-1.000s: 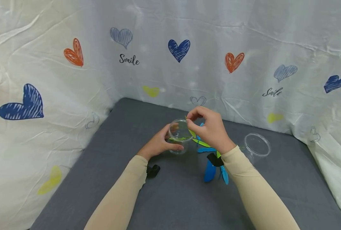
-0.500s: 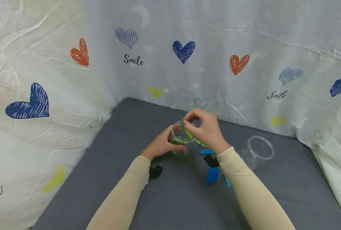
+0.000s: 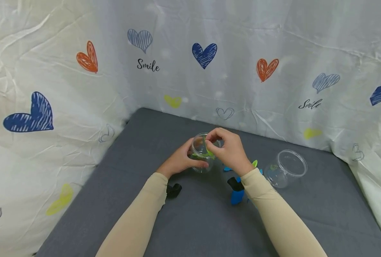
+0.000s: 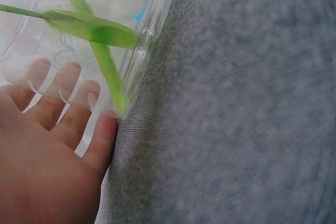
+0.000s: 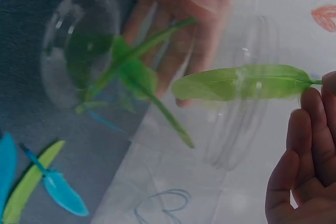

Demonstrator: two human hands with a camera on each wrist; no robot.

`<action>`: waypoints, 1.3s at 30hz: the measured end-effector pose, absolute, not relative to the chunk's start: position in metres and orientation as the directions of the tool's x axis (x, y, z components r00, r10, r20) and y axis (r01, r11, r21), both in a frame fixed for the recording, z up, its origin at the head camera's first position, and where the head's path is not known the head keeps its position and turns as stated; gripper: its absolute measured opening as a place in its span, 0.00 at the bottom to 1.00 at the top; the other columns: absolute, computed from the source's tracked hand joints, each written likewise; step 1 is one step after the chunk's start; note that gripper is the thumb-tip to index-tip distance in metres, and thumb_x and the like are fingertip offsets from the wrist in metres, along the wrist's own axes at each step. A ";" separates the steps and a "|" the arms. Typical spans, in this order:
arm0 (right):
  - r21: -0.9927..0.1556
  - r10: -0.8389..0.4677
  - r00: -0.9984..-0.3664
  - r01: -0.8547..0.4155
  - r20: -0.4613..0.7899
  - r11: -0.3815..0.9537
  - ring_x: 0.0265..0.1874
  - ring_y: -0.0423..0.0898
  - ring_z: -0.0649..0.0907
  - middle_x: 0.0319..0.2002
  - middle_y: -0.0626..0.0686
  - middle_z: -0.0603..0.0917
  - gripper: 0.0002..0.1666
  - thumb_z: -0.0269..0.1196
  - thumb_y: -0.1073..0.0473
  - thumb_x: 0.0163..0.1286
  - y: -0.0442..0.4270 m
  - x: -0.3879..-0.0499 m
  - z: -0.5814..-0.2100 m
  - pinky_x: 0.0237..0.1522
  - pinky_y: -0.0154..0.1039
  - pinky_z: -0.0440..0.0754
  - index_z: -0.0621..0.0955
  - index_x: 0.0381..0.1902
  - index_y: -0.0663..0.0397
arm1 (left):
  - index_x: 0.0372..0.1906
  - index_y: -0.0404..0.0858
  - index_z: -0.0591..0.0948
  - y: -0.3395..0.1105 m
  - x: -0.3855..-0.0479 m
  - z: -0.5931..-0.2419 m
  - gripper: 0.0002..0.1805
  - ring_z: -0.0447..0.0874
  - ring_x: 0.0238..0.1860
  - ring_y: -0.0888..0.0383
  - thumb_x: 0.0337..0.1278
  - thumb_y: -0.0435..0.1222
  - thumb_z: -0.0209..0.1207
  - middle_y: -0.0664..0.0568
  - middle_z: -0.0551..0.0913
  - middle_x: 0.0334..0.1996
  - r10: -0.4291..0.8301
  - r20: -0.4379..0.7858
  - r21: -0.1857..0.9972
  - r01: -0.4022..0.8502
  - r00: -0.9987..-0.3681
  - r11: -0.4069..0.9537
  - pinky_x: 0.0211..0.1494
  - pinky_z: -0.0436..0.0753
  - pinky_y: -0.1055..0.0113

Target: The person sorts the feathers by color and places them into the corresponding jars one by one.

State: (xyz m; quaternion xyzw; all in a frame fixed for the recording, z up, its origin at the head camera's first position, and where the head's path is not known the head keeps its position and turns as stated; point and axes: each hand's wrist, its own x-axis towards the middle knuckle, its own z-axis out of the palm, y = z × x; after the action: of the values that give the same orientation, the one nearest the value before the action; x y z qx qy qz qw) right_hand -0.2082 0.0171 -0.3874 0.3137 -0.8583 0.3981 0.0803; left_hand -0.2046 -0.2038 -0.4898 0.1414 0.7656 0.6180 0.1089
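Near the middle of the head view, the left hand [image 3: 180, 160] holds a clear jar [image 3: 199, 149] between thumb and fingers, two green feathers [image 5: 140, 77] crossing inside it. The right hand [image 3: 229, 147] pinches a third feather [image 5: 210, 84] by its stem, the vane reaching through the jar's mouth. At centre right, blue pieces [image 3: 237, 197] and another container [image 3: 281, 171] rest on the grey worktop [image 3: 196, 225].

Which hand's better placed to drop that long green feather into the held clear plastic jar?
Likely the right hand: it pinches the feather, tip inside the jar; the left hand grips the jar.
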 end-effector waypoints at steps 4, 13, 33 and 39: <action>-0.633 -0.483 -0.786 -0.607 0.387 0.481 0.45 0.41 0.87 0.43 0.43 0.88 0.02 0.67 0.54 0.79 0.019 -0.207 -0.394 0.60 0.47 0.87 0.87 0.44 0.43 | 0.86 0.58 0.60 -0.204 -0.204 -0.489 0.60 0.71 0.79 0.47 0.52 0.55 0.82 0.60 0.68 0.79 0.343 0.015 0.973 0.092 -0.939 0.210 0.77 0.76 0.41; -0.632 -0.485 -0.801 -0.585 0.351 0.508 0.46 0.42 0.87 0.43 0.43 0.88 0.02 0.68 0.55 0.79 0.029 -0.207 -0.401 0.60 0.52 0.87 0.87 0.45 0.43 | 0.86 0.54 0.62 -0.202 -0.207 -0.491 0.60 0.68 0.80 0.50 0.51 0.57 0.82 0.58 0.68 0.80 0.338 0.036 0.957 0.130 -0.940 0.260 0.82 0.69 0.41; -0.602 -0.364 -0.887 -0.460 0.283 0.653 0.47 0.47 0.88 0.45 0.46 0.89 0.04 0.69 0.55 0.78 0.108 -0.201 -0.402 0.60 0.53 0.86 0.88 0.46 0.46 | 0.86 0.59 0.60 -0.204 -0.210 -0.492 0.62 0.63 0.83 0.53 0.49 0.59 0.82 0.63 0.67 0.82 0.322 0.006 0.947 0.109 -0.947 0.303 0.87 0.63 0.45; -0.543 -0.374 -0.895 -0.445 0.244 0.712 0.46 0.49 0.88 0.44 0.48 0.89 0.03 0.69 0.56 0.78 0.125 -0.193 -0.414 0.56 0.56 0.88 0.88 0.45 0.47 | 0.86 0.58 0.60 -0.202 -0.210 -0.493 0.61 0.63 0.84 0.53 0.49 0.59 0.82 0.62 0.68 0.82 0.322 0.013 0.947 0.115 -0.947 0.300 0.87 0.64 0.43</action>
State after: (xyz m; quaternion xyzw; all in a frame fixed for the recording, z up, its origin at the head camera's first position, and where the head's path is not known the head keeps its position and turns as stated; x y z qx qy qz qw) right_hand -0.1927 0.1250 -0.4144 0.2218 -0.9234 0.3078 0.0581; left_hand -0.2097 -0.2018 -0.4932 0.1362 0.8013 0.5756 0.0898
